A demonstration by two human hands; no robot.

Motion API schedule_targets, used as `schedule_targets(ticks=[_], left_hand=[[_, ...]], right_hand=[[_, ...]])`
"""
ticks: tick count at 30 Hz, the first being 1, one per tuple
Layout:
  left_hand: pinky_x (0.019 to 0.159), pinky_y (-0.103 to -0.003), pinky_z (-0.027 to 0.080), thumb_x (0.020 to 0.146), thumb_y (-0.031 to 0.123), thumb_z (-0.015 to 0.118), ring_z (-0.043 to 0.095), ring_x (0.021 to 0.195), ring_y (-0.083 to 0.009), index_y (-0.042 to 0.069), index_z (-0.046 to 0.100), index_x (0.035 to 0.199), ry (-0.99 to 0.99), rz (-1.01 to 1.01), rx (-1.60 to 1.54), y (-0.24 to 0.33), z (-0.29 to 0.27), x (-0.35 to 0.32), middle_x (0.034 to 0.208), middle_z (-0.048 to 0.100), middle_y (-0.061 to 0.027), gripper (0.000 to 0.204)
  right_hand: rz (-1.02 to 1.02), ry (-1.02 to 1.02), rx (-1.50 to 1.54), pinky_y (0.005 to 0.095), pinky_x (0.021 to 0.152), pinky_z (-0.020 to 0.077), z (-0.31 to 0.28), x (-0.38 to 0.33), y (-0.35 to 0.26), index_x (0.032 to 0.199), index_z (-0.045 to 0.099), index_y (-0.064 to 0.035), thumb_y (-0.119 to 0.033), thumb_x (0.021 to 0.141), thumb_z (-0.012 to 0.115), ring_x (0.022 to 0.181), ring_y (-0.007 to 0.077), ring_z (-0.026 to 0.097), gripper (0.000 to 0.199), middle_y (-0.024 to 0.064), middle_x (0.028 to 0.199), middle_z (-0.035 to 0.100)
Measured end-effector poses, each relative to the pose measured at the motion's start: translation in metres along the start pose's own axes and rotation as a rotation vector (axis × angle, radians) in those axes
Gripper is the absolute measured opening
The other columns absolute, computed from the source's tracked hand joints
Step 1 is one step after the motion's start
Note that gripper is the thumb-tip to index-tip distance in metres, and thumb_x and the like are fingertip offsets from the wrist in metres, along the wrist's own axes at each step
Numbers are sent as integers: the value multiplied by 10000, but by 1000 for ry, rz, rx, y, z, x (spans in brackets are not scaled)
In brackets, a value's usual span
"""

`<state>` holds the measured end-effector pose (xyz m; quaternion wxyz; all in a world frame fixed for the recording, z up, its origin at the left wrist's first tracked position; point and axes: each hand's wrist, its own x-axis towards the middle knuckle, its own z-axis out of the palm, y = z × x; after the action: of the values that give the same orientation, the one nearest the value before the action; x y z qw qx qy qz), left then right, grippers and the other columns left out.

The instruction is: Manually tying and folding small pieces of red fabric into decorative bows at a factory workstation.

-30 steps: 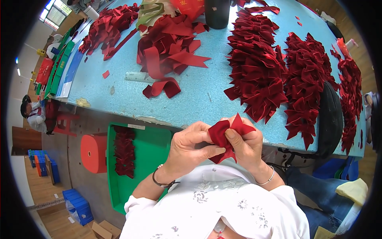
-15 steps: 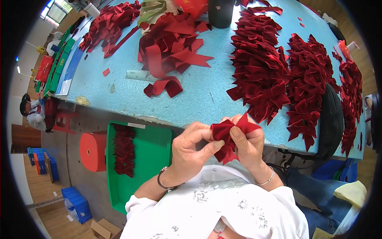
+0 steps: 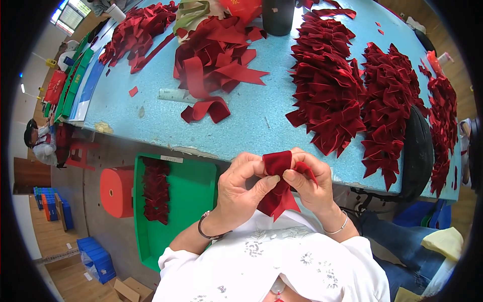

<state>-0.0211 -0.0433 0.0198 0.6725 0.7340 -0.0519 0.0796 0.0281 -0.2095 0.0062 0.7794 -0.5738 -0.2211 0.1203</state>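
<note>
A dark red velvet ribbon bow (image 3: 277, 163) is held between my two hands in front of my chest, its loop upright and its pointed tails hanging down. My left hand (image 3: 246, 180) pinches it from the left, thumb on the folded middle. From the other side my right hand (image 3: 313, 183) grips it, thumb tip close to the left thumb, with a red end showing between its fingers. Just beyond, on the blue table (image 3: 241, 131), lies a loose heap of cut red ribbon (image 3: 209, 55). Rows of finished-looking bows (image 3: 329, 95) stand to the right.
A green tray (image 3: 191, 201) holding a row of bows sits at lower left beside a red stool (image 3: 116, 193). A clear ruler (image 3: 173, 95) lies by the ribbon heap. A black cup (image 3: 278, 17) stands at the back; a black bag (image 3: 418, 156) hangs over the right table edge.
The ribbon has been turned and refolded: one loop now stands up at the left, and the tails point down. My right thumb has shifted down and left, nearer the left thumb.
</note>
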Motion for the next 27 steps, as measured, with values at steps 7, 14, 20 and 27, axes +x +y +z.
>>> schedule_targets(ticks=[7,14,20,27], left_hand=[[740,-248,424,807,39,680,534,815,-132,16,670,958,-10,-208,-322,12,-1,5,876,596,-39,153],[728,-249,410,798,22,679,527,798,-142,16,670,967,-35,-128,-181,6,-7,3,855,599,-43,169],[733,-282,392,781,6,678,522,773,-176,14,662,915,-8,31,55,5,-10,3,815,589,-47,136],[694,-287,380,807,16,644,489,715,-188,7,580,814,-103,8,188,12,-17,6,796,547,-53,65]], right_hand=[[213,-63,175,200,616,373,-7,0,-1,934,595,14,-128,866,648,725,63,469,166,16,844,554],[259,-97,328,203,606,386,-10,-1,6,980,606,22,-119,866,645,720,61,484,185,18,856,571],[296,-103,365,198,599,397,-10,0,7,1002,604,24,-116,861,651,713,61,499,205,31,891,598],[279,-134,400,193,574,389,-9,2,9,1007,596,34,-127,860,654,683,57,495,226,40,869,599]])
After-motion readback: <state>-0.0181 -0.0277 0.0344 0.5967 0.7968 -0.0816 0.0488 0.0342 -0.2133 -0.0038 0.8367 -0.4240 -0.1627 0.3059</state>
